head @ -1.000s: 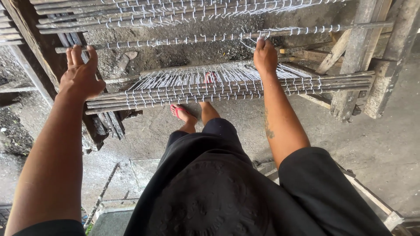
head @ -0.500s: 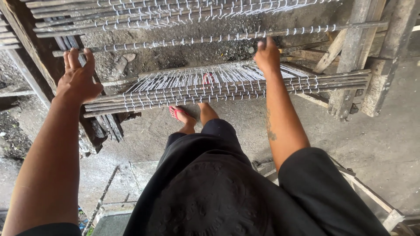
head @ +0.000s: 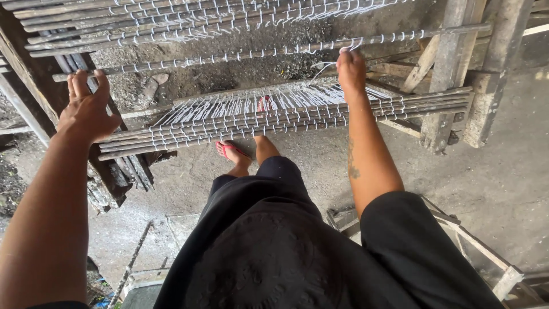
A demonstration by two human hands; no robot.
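Feet in red sandals point(head: 231, 150) on concrete floor point(head: 503, 171) | left hand point(head: 86, 111) spread loose, resting on near rod bundle point(head: 274, 120), left end | right hand point(head: 350, 70) pinches white thread point(head: 326, 64) at far single rod point(head: 229, 56) | rods look stiff, thread limp, likely fragile; best held by rod ends

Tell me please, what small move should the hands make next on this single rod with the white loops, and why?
Probably slide the single rod toward the lower bundle of rods. The left hand and right hand rest at its two ends, it lies apart from both bundles, and white threads span the gap.
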